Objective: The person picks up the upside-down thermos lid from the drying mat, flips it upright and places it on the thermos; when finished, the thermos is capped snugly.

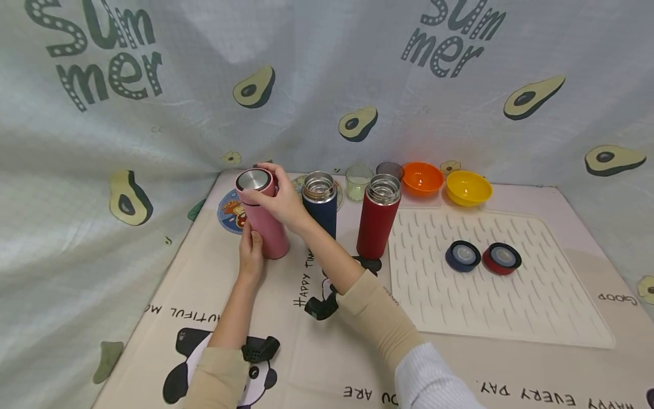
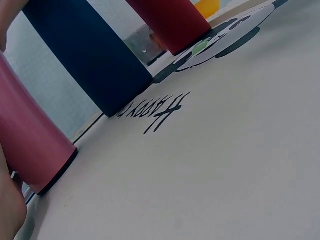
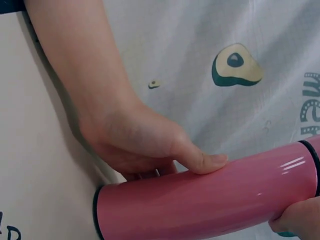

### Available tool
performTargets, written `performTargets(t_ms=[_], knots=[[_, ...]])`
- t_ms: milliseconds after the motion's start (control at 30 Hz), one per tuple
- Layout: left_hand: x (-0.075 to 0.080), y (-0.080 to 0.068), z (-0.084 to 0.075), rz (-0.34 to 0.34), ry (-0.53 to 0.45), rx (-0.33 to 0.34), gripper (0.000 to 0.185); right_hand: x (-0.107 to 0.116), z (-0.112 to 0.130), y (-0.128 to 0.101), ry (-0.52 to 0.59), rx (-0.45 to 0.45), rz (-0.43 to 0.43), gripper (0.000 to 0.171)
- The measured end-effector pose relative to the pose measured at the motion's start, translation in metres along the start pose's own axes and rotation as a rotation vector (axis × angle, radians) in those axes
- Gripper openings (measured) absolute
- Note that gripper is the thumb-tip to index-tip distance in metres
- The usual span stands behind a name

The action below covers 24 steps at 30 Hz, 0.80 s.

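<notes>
Bottle in pink (image 1: 272,233) stands upright on the table (image 1: 317,352), left of the blue bottle (image 1: 322,212), its long axis vertical and its lid (image 1: 255,179) pointing up. A person's left hand (image 1: 251,254) grips its lower body; the right hand (image 1: 283,199) curls fingers and thumb round the lid. Right of the blue bottle stands a red bottle (image 1: 377,227), then a mat (image 1: 511,318) bearing two caps (image 1: 462,256).

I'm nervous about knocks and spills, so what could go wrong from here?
The glossy pink cylindrical bottle might tip if the right grip, at its top, pulls unevenly against the left grip lower down.

In the head view, the right forearm crosses in front of the open dark-blue cylindrical bottle; drawing back could knock it.

Toppling, it might hit the uncapped red cylindrical bottle.
</notes>
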<state>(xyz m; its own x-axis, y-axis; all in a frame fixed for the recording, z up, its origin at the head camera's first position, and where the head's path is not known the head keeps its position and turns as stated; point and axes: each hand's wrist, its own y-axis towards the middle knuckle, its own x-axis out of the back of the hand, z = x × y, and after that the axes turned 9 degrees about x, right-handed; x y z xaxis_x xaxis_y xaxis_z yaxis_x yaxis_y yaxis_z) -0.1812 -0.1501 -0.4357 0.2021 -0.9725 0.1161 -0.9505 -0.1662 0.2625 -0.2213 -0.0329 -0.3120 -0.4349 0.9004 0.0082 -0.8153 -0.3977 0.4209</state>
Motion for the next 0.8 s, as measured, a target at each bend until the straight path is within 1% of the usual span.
performTargets(t_ms=[67, 167, 267, 367, 467, 533, 633, 733, 800], knots=[[0.0, -0.001, 0.001, 0.002, -0.006, 0.001, 0.056, 0.0, -0.008, 0.002, -0.003, -0.007, 0.014, 0.063], [0.0, -0.002, 0.002, -0.003, 0.0, 0.007, 0.055, 0.002, -0.021, 0.005, 0.021, -0.004, 0.045, 0.062], [0.001, -0.002, 0.002, -0.012, 0.011, 0.005, 0.053, 0.001, -0.024, 0.005, 0.058, 0.013, 0.033, 0.059], [0.0, -0.002, 0.002, -0.017, 0.01, 0.0, 0.053, -0.001, -0.023, 0.005, 0.0, 0.03, -0.001, 0.063], [0.0, -0.001, 0.002, -0.015, 0.009, 0.0, 0.051, -0.002, -0.024, 0.007, -0.046, 0.026, 0.001, 0.066], [0.001, -0.001, 0.001, -0.011, 0.013, 0.006, 0.05, -0.001, -0.03, 0.008, -0.031, 0.014, 0.002, 0.066], [0.001, -0.001, 0.0, -0.01, 0.021, 0.005, 0.05, -0.001, -0.031, 0.009, 0.024, 0.004, -0.012, 0.062], [0.001, -0.001, 0.0, -0.01, 0.025, 0.003, 0.054, -0.003, -0.033, 0.01, -0.009, 0.011, -0.047, 0.063], [0.001, -0.001, -0.001, -0.008, 0.022, 0.001, 0.055, -0.004, -0.033, 0.011, -0.068, 0.018, -0.052, 0.064]])
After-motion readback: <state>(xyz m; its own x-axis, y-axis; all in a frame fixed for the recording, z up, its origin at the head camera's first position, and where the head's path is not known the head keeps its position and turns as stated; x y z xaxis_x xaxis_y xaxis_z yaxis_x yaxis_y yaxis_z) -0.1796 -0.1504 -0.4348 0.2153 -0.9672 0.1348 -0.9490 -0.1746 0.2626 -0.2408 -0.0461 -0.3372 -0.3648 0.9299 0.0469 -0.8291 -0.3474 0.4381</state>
